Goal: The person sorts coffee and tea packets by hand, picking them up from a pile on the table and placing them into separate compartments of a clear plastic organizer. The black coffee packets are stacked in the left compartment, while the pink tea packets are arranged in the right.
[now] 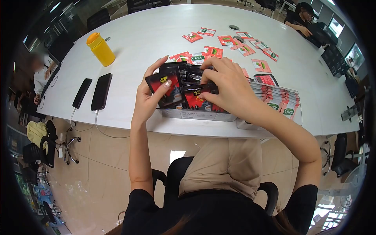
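My left hand [147, 100] is closed on a black-and-red coffee sachet [176, 93], its thumb pressed over the front and its fingers behind. The sachet leans at the left end of a pale tray [199, 114] packed with similar black sachets. My right hand [229, 84] reaches into the same tray from the right. Thumb and fingers there pinch the top of another black-and-red coffee sachet [192, 101]. Just to the right stands a clear tray [300, 111] holding a row of red-and-white Cozy tea sachets [273, 98].
Loose red tea sachets [246, 49] lie scattered behind the trays, with a dark-red sachet [266, 80] nearer. Left stand a yellow bottle [102, 51] and two phones [101, 91] on cables. Another person [299, 21] sits at the far right; someone else is at the left.
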The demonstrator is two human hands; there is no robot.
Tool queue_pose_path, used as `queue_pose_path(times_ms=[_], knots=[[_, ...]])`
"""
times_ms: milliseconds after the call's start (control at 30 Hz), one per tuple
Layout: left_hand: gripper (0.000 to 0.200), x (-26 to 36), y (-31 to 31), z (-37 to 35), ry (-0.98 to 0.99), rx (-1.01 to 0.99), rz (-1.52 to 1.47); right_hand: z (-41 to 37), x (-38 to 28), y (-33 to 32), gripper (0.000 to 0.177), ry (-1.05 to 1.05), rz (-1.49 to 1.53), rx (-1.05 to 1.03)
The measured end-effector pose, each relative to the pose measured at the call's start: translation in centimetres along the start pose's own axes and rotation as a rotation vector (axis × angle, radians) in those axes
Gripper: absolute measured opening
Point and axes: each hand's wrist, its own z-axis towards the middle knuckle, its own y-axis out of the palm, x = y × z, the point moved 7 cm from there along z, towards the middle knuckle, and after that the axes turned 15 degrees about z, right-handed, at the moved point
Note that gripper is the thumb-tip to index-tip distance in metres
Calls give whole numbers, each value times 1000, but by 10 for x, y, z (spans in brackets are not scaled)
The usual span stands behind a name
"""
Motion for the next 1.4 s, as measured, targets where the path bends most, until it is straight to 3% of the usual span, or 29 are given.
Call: queue_pose_path(times_ms=[100,233,333,467,567,667,1000,1067,1167,1200,1300,1333,1400], knots=[[21,2,-3,0,138,14,140,4,-4,1,57,-22,-47,26],[44,12,-3,5,282,-209,388,9,-3,12,94,11,-128,-38],[83,27,-2,10,122,-198,586,11,6,27,110,64,-252,-149],[128,33,7,20,92,-341,824,15,9,43,118,99,-338,-235],[124,27,19,27,5,-474,838,17,9,49,122,109,-427,-247],[124,34,20,26,76,-445,855,16,9,50,120,120,-541,-252],[117,37,20,25,6,-473,917,20,8,50,116,144,-552,-310],[114,37,20,25,-12,-491,924,19,8,40,110,110,-457,-244],[109,32,11,25,134,-463,646,13,13,10,100,161,-173,-124],[98,29,8,26,144,-482,562,11,16,-5,96,190,-57,-80],[92,18,-8,22,128,-376,522,-3,25,-64,75,204,-207,41],[78,19,-12,17,113,-351,538,-13,40,-78,69,218,-239,76],[70,8,-18,6,10,-170,328,-29,72,-107,59,261,-253,134]])
